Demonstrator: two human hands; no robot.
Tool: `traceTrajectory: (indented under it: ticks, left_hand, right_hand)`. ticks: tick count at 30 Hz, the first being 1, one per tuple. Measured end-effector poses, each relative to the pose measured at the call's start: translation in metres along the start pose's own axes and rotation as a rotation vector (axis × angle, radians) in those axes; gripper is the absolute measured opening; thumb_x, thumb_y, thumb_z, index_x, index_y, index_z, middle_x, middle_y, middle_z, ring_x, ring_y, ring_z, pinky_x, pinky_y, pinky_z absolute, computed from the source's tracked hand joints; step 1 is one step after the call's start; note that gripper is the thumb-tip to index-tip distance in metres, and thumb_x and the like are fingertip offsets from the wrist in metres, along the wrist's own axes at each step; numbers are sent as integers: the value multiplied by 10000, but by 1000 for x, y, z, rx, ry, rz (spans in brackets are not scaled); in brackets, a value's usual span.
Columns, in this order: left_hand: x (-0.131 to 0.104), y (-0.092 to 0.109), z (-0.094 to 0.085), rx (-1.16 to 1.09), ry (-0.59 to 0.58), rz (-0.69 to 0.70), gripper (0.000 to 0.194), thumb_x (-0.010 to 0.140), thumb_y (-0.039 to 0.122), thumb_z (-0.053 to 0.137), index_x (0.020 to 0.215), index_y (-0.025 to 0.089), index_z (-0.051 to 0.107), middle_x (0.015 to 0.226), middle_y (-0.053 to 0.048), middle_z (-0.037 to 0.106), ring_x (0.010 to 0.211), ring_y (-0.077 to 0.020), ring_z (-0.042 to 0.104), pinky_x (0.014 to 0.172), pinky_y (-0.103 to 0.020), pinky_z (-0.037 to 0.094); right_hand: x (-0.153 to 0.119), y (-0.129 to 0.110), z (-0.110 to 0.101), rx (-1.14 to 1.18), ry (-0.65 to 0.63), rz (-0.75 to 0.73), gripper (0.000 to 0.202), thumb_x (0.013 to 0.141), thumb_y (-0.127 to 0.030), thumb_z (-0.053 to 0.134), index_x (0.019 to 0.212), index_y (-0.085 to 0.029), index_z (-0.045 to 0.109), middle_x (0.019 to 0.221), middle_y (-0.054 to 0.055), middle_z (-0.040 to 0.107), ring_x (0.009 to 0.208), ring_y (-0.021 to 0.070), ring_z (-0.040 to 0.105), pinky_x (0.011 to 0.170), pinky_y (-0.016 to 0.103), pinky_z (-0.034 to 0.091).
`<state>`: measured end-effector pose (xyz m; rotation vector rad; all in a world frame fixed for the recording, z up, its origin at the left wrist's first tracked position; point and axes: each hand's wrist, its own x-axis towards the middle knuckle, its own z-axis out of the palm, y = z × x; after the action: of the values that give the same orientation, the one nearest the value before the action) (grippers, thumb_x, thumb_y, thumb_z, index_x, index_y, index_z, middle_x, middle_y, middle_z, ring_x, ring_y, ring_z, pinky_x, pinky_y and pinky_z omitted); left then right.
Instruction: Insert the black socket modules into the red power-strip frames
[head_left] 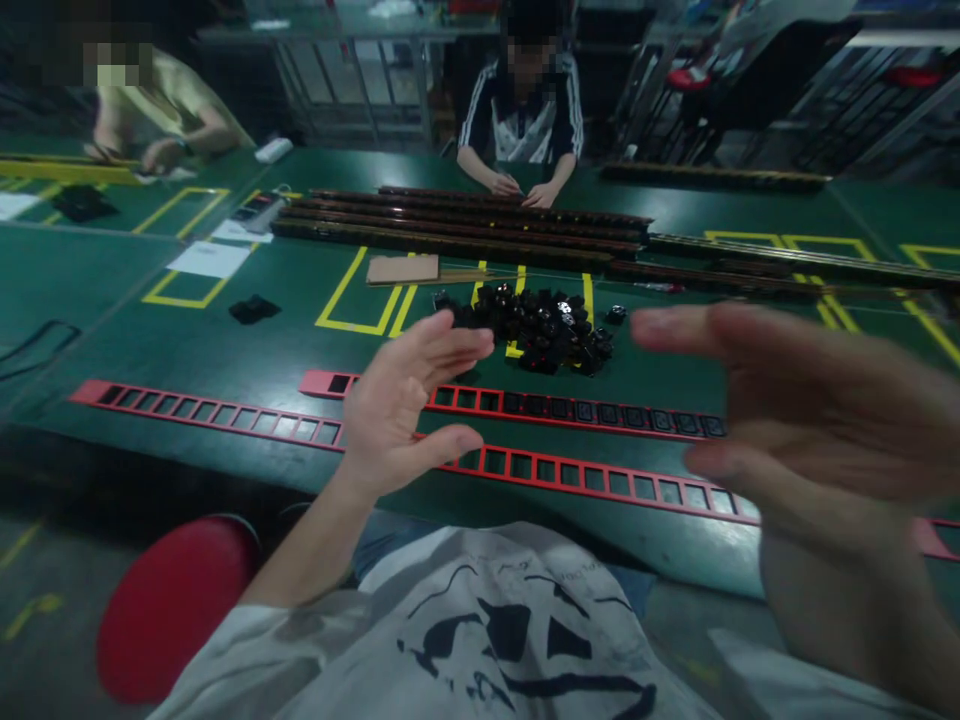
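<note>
Green table has two skinny red slotted things lying long-ways left to right, a near strip mostly see-through and a far strip with black squares filling its right stretch. Left hand and right hand hang over them, fingers loose, nothing gripped, left looking nearer their middles. Glossy black bits are heaped beyond, between the hands.

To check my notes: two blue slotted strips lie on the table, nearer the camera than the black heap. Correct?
The colour is wrong: the head view shows two red slotted strips on the table, nearer the camera than the black heap.
</note>
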<state>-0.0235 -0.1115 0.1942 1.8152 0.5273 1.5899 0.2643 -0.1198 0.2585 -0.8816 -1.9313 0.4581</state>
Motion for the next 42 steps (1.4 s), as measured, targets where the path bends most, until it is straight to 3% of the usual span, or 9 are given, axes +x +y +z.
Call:
traceTrajectory:
  ticks: [6, 11, 14, 18, 21, 27, 35, 38, 42]
  left_hand:
    - [-68, -98, -27, 676, -263, -412, 474, 943, 275, 660, 1401, 239, 544, 1392, -98, 623, 1324, -254, 582, 1144, -470, 482]
    - [-99, -133, -35, 946, -525, -573, 508, 878, 226, 720, 1361, 226, 558, 1431, -93, 596, 1350, -310, 533, 1209, -617, 314]
    - [-104, -140, -35, 949, -511, -554, 465, 898, 247, 694, 1343, 217, 560, 1402, -94, 599, 1315, -305, 544, 1165, -571, 383]
    - [-92, -155, -34, 910, -305, -557, 383, 955, 253, 594, 1332, 197, 552, 1347, -107, 590, 1243, -268, 584, 1084, -452, 487]
    - [-76, -173, -32, 990, -194, -581, 398, 948, 246, 585, 1342, 199, 553, 1358, -118, 564, 1224, -277, 591, 1045, -423, 514]
    - [-62, -206, -24, 1069, -234, -653, 307, 883, 237, 674, 1186, 190, 658, 1177, -121, 633, 1091, -299, 633, 939, -427, 555]
    - [-84, -203, -13, 831, -31, -500, 260, 867, 133, 627, 1115, 204, 603, 1114, -76, 656, 1044, -224, 658, 959, -374, 558]
    - [-91, -202, -11, 790, 7, -488, 259, 879, 155, 628, 1130, 207, 589, 1108, -82, 675, 1049, -227, 665, 953, -385, 567]
    - [-93, -202, -10, 782, 29, -510, 269, 875, 185, 647, 1137, 198, 588, 1113, -88, 683, 1047, -233, 672, 963, -399, 565]
  right_hand:
    - [-23, 93, 61, -269, -305, -57, 482, 928, -328, 681, 1390, -221, 598, 1328, 101, 692, 1255, 284, 638, 1108, 520, 504]
    - [-59, 159, 96, -495, -544, 149, 514, 876, -297, 692, 1366, -156, 624, 1412, 162, 625, 1308, 341, 581, 1133, 555, 447]
    - [-76, 179, 104, -570, -637, 259, 579, 850, -299, 709, 1394, -134, 597, 1444, 169, 598, 1331, 350, 554, 1142, 551, 423]
    - [-91, 194, 109, -580, -631, 326, 561, 857, -287, 672, 1400, -178, 583, 1438, 147, 604, 1334, 326, 553, 1140, 541, 407]
    - [-99, 198, 114, -571, -560, 342, 520, 872, -277, 636, 1384, -200, 587, 1386, 130, 644, 1309, 310, 575, 1145, 546, 381]
    - [-108, 193, 123, -607, -427, 297, 460, 899, -298, 616, 1346, -191, 603, 1330, 119, 677, 1265, 294, 599, 1138, 524, 362]
    - [-114, 190, 125, -521, -320, 261, 436, 912, -331, 620, 1323, -186, 622, 1295, 142, 690, 1230, 324, 618, 1115, 580, 394]
    - [-88, 164, 116, -296, -158, 190, 383, 940, -347, 608, 1299, -216, 641, 1248, 144, 710, 1174, 310, 650, 1070, 560, 457]
    - [-45, 88, 84, 225, -35, 116, 231, 979, -243, 584, 1169, -288, 707, 922, 27, 743, 864, 199, 696, 755, 370, 571]
